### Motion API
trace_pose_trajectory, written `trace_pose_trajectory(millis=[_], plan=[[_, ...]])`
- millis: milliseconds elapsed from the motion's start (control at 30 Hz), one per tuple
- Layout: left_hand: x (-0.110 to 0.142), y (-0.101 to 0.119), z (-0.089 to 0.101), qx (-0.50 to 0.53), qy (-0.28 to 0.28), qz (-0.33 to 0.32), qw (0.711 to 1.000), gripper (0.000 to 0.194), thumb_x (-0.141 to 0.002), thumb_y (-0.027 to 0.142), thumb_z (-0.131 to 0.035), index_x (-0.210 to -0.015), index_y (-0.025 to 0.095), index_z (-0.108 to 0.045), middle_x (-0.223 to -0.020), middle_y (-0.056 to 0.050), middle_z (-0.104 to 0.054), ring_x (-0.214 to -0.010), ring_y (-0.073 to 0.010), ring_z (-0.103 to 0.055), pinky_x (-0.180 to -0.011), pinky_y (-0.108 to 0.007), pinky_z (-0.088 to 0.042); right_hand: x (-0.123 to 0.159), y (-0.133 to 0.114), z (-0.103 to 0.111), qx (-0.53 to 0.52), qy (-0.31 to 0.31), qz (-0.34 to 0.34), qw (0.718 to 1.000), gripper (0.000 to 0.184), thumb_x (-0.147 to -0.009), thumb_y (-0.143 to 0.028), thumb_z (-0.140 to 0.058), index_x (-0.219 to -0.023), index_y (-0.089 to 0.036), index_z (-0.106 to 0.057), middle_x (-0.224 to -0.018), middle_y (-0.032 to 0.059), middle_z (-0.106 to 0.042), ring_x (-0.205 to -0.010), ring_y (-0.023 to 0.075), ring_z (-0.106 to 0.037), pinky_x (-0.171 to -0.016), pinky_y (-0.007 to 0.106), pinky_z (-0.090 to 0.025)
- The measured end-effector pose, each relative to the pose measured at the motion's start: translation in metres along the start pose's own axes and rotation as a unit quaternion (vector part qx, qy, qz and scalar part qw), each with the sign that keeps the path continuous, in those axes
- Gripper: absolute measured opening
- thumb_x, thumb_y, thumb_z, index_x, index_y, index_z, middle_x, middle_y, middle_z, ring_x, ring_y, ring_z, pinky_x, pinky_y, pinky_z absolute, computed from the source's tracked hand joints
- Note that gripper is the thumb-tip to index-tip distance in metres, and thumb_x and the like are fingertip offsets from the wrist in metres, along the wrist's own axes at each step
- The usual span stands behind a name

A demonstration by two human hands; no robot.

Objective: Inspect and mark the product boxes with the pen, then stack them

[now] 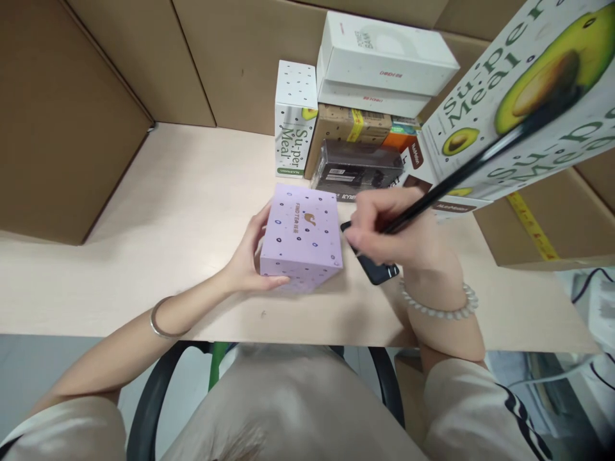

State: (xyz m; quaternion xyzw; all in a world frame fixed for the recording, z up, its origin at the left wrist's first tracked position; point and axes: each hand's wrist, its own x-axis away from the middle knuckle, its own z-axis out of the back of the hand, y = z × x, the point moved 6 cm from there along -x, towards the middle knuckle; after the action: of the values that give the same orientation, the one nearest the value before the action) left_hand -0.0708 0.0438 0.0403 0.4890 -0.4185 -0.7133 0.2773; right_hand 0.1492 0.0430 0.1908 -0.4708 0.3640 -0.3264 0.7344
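A lilac cube-shaped box (302,235) with small dots and a gold print stands on the pale wooden table (158,218). My left hand (250,256) grips its left side, thumb along the front bottom edge. My right hand (391,234) is closed around a long black pen or rod (480,157) that slants up to the right. That hand rests just right of the box, over a dark flat object (377,270) lying on the table. A metal bangle sits on my left wrist, a bead bracelet on my right.
Behind the lilac box stand a white "Su.per Meal" carton (294,118), a dark box (358,168), a brown box (353,123) and stacked white boxes (384,57). A large avocado-print box (519,96) leans at the right. Cardboard walls (72,121) enclose the table.
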Motion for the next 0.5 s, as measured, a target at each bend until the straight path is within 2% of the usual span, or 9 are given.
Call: trace_pose_trajectory(millis=[67, 133, 200, 300, 400, 433, 500], plan=[[-0.002, -0.001, 0.014, -0.059, 0.021, -0.034, 0.997, 0.140, -0.055, 0.064, -0.104, -0.171, 0.035, -0.032, -0.176, -0.018, -0.037, -0.161, -0.0510, -0.040, -0.128, -0.072, -0.043, 0.007, 0.001, 0.019, 0.035, 0.092, -0.035, 0.994, 0.055, -0.094, -0.045, -0.079, -0.056, -0.026, -0.044, -0.044, -0.0075, -0.041, -0.038, 0.0086, -0.032, -0.038, 0.028, -0.020], [-0.006, -0.005, 0.028, -0.108, 0.048, -0.043, 0.992, 0.147, -0.051, 0.068, -0.104, -0.172, 0.033, -0.030, -0.174, -0.019, -0.038, -0.162, -0.0518, -0.037, -0.130, -0.072, -0.037, 0.015, 0.006, 0.029, 0.115, 0.124, -0.086, 0.982, 0.058, -0.100, -0.049, -0.068, -0.054, -0.026, -0.042, -0.042, -0.0068, -0.039, -0.038, 0.0089, -0.032, -0.040, 0.028, -0.020], [-0.010, -0.008, 0.039, -0.135, 0.068, -0.043, 0.988, 0.151, -0.046, 0.073, -0.104, -0.172, 0.032, -0.031, -0.171, -0.019, -0.040, -0.163, -0.0526, -0.034, -0.133, -0.072, -0.031, 0.019, 0.017, 0.026, 0.224, 0.084, -0.154, 0.959, 0.060, -0.101, -0.050, -0.063, -0.052, -0.025, -0.038, -0.043, -0.0058, -0.038, -0.041, 0.0096, -0.034, -0.043, 0.028, -0.022], [-0.018, -0.010, 0.051, -0.157, 0.079, -0.053, 0.983, 0.154, -0.040, 0.078, -0.103, -0.170, 0.033, -0.035, -0.169, -0.018, -0.042, -0.163, -0.0535, -0.033, -0.135, -0.073, -0.027, 0.023, 0.047, 0.008, 0.390, -0.015, -0.258, 0.884, 0.059, -0.099, -0.046, -0.063, -0.050, -0.025, -0.038, -0.045, -0.0030, -0.043, -0.046, 0.0123, -0.041, -0.050, 0.030, -0.029], [-0.024, -0.008, 0.059, -0.179, 0.081, -0.059, 0.979, 0.155, -0.034, 0.081, -0.103, -0.168, 0.035, -0.039, -0.168, -0.018, -0.043, -0.162, -0.0539, -0.035, -0.134, -0.073, -0.027, 0.022, 0.077, -0.012, 0.493, -0.093, -0.298, 0.812, 0.052, -0.103, -0.045, -0.058, -0.056, -0.023, -0.058, -0.064, 0.0082, -0.070, -0.063, 0.0208, -0.065, -0.059, 0.032, -0.041], [-0.025, -0.008, 0.062, -0.186, 0.081, -0.059, 0.977, 0.155, -0.033, 0.081, -0.103, -0.167, 0.035, -0.040, -0.167, -0.018, -0.043, -0.161, -0.0538, -0.035, -0.134, -0.074, -0.027, 0.021, 0.087, -0.018, 0.510, -0.117, -0.304, 0.796, 0.050, -0.105, -0.045, -0.054, -0.063, -0.021, -0.068, -0.077, 0.0128, -0.078, -0.073, 0.0245, -0.072, -0.064, 0.033, -0.045], [-0.027, -0.007, 0.067, -0.198, 0.081, -0.062, 0.975, 0.154, -0.031, 0.081, -0.103, -0.165, 0.034, -0.043, -0.165, -0.018, -0.045, -0.160, -0.0538, -0.036, -0.135, -0.075, -0.025, 0.017, 0.103, -0.028, 0.524, -0.153, -0.312, 0.777, 0.050, -0.109, -0.046, -0.048, -0.084, -0.017, -0.081, -0.101, 0.0194, -0.085, -0.093, 0.0302, -0.079, -0.074, 0.035, -0.051]])
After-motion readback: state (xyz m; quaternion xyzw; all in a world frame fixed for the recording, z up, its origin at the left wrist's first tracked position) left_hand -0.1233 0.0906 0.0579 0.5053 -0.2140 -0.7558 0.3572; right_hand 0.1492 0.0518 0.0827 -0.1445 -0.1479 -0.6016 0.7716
